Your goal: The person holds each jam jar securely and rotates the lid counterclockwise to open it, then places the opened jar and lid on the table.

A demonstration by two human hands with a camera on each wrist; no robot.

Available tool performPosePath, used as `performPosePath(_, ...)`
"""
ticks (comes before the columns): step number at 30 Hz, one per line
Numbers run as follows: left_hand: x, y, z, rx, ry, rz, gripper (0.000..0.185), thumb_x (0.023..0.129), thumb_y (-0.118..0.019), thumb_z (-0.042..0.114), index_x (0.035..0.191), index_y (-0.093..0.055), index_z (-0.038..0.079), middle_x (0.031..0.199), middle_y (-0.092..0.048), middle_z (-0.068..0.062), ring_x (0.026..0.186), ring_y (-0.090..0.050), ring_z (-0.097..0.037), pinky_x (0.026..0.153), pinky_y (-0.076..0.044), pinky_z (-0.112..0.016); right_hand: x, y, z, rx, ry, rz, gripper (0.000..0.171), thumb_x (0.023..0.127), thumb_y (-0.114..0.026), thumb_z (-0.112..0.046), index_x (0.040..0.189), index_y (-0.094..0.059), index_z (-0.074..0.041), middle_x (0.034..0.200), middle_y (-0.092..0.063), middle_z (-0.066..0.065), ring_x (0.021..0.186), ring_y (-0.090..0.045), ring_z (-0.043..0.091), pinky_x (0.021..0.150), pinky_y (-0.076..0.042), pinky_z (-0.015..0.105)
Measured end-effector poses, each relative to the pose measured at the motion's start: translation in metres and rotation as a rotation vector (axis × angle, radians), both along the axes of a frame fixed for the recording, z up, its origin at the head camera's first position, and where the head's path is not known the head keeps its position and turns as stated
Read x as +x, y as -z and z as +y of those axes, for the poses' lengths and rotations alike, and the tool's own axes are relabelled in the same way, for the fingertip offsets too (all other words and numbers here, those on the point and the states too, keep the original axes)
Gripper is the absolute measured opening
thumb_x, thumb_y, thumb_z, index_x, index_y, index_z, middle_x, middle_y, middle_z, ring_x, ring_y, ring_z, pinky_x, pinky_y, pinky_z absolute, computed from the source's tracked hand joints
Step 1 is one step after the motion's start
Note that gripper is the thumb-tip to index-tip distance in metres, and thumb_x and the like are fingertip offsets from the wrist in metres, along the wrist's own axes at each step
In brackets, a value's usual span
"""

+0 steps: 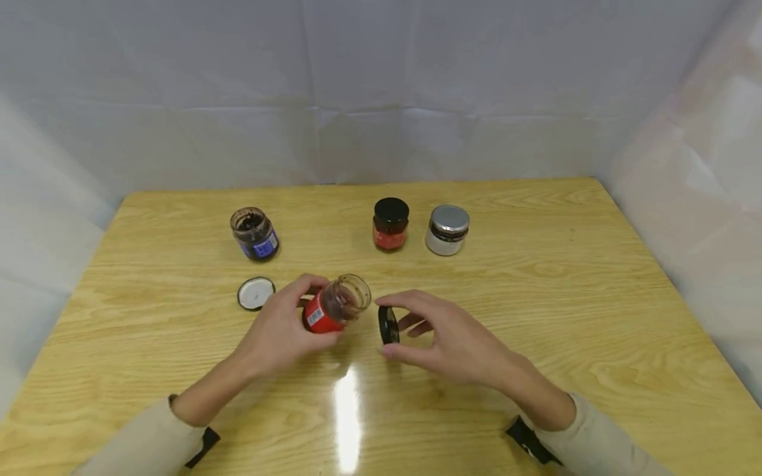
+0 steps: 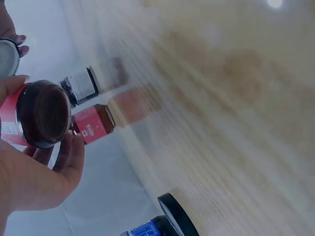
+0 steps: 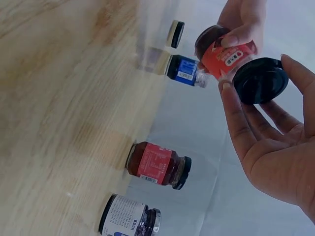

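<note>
My left hand (image 1: 305, 309) grips a small red-labelled glass jar (image 1: 335, 307), lifted and tilted with its open mouth toward the right. The left wrist view shows this jar (image 2: 42, 115) with dark contents. My right hand (image 1: 394, 326) pinches a black lid (image 1: 388, 325) on edge between thumb and fingers, just right of the jar's mouth and apart from it. In the right wrist view the black lid (image 3: 261, 80) sits at the fingertips beside the red-labelled jar (image 3: 224, 54).
On the wooden table (image 1: 536, 297) stand an open blue-labelled jar (image 1: 254, 233), a red jar with a black lid (image 1: 390, 224) and a white jar with a silver lid (image 1: 448, 229). A loose lid (image 1: 256, 293) lies upside down left of my hands. White sheeting walls the table.
</note>
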State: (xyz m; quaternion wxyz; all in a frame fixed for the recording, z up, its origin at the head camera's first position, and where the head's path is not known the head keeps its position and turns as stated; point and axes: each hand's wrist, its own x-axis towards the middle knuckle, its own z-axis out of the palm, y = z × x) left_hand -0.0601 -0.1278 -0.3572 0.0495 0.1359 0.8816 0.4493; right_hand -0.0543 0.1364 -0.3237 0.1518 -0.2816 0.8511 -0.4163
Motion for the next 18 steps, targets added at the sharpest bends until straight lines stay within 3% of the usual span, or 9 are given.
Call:
performPosePath(8, -0.019, -0.004, -0.001, -0.019, -0.039, 0.002, 0.065, 0.073, -0.083, 0.027, 0.127, -0.050, 0.009, 0.117, -0.060, -0.008, 0.107, -0.059, -0.029, 0.080, -0.053, -0.042, -0.007, -0.006, -0.004, -0.038, -0.012, 0.036, 0.057, 0.086, -0.067, -0.048, 0.136, -0.050, -0.027, 0.131, -0.052, -0.011, 0.103, -0.058, 0.008, 0.087, -0.048, 0.027)
performPosePath(18, -0.050, -0.011, -0.006, -0.015, -0.096, 0.018, 0.068, 0.075, -0.082, 0.029, 0.129, -0.047, 0.008, 0.119, -0.059, -0.010, 0.106, -0.058, -0.027, 0.086, -0.050, -0.044, -0.014, -0.007, -0.010, -0.149, -0.027, 0.002, 0.055, 0.081, -0.076, -0.034, 0.130, -0.055, -0.021, 0.128, -0.054, -0.010, 0.102, -0.059, 0.004, 0.088, -0.048, 0.024)
